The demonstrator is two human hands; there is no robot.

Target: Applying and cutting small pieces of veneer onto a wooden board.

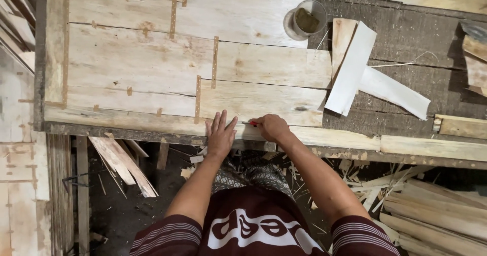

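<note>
Workbench [406,38], veneer sheet [152,68] under hands [221,134].

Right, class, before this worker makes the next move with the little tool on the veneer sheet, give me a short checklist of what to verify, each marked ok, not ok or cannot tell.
1. Left hand lies flat on the veneer sheet, holding it down: ok.
2. Right hand grips the small red-tipped tool: ok.
3. Left fingers clear of the tool's tip: not ok, they sit close beside it.
4. Tool's edge sharp and what kind it is: cannot tell, mostly hidden in the hand.
5. Sheet lies flat on the workbench: ok near the hands.
6. Loose veneer strips and the plastic cup kept away from the hands: ok.
</note>
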